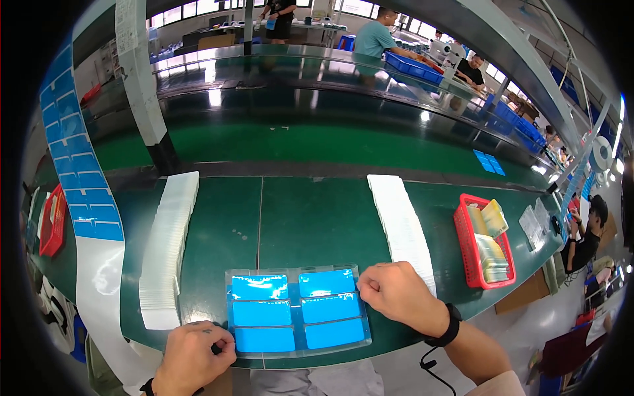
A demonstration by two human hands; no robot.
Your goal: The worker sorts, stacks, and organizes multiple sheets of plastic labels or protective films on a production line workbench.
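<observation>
Plastic sheet [297,317] bearing six blue panels [333,308] in two columns lies at six o'clock on a glossy green table [224,231], close to its near edge. Seen from the sheet, a long row of white cards [165,251] stretches away at ten o'clock and a second row [401,224] between one and two; a red basket [464,254] of yellowish cards stands past that, at two. Farther toward ten, a long blue strip [69,138] runs down. Across the table the workshop spreads, with a person in a teal shirt [373,38] beside a blue bin [413,68] at one. Print on the paper [125,26] on the post at eleven is too small to read. The left hand [193,353], at eight, pinches the sheet's left edge between thumb and forefinger; the right hand [401,294], between two and three, has curled fingers, thumb and forefinger pressed together on the right edge.
</observation>
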